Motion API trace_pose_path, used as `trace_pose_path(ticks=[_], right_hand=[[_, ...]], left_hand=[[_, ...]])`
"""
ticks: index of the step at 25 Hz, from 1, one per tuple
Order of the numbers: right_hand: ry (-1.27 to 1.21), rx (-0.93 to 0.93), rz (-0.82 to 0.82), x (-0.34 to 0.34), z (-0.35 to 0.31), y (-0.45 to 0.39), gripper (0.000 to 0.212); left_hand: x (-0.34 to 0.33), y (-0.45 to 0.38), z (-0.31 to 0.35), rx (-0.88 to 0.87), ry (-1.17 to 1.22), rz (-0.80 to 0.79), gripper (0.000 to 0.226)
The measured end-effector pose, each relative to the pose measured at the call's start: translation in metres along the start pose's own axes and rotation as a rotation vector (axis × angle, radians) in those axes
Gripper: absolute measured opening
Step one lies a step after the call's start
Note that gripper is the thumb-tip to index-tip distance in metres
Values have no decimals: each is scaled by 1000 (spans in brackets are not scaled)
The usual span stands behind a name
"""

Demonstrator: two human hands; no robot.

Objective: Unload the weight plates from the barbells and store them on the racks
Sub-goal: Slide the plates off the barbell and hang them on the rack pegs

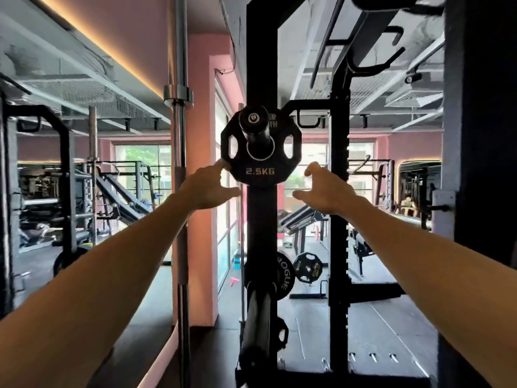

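— Where's the plate sitting?

— That small black weight plate (260, 163), stamped 2.5KG, hangs on a storage peg (255, 126) sticking out toward us from the black rack upright (261, 219).

— And the hands?

— Both are raised to it. The left hand (210, 189) has fingers stretched out, fingertips touching the plate's lower left edge, gripping nothing. The right hand (326, 189) is spread loose just right of the plate, apart from it.

— Anything else on that rack?

— Lower down, a bigger plate (282, 278) lettered ROGUE sits on another peg (256, 323). Far right, one more plate (307, 267) hangs low. A steel barbell (179, 135) stands upright on the left.
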State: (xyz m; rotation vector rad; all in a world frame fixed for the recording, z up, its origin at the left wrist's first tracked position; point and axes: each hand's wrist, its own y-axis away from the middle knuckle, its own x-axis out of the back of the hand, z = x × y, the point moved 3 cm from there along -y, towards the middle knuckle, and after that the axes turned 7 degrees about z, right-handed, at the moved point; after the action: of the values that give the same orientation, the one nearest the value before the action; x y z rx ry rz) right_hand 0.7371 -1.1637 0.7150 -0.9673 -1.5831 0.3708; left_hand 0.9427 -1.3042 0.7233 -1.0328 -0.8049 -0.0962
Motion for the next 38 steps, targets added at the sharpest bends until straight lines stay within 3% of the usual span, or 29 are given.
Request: trace_pose_path(ticks=[7, 26, 38], right_hand=[[-23, 75, -162, 37, 31, 94, 81], [-12, 69, -227, 250, 95, 331, 81], [178, -115, -126, 402, 258, 405, 84]], left_hand=[[21, 113, 50, 58, -61, -113, 71], [107, 339, 284, 44, 42, -121, 74], [56, 356, 485, -73, 213, -196, 75]])
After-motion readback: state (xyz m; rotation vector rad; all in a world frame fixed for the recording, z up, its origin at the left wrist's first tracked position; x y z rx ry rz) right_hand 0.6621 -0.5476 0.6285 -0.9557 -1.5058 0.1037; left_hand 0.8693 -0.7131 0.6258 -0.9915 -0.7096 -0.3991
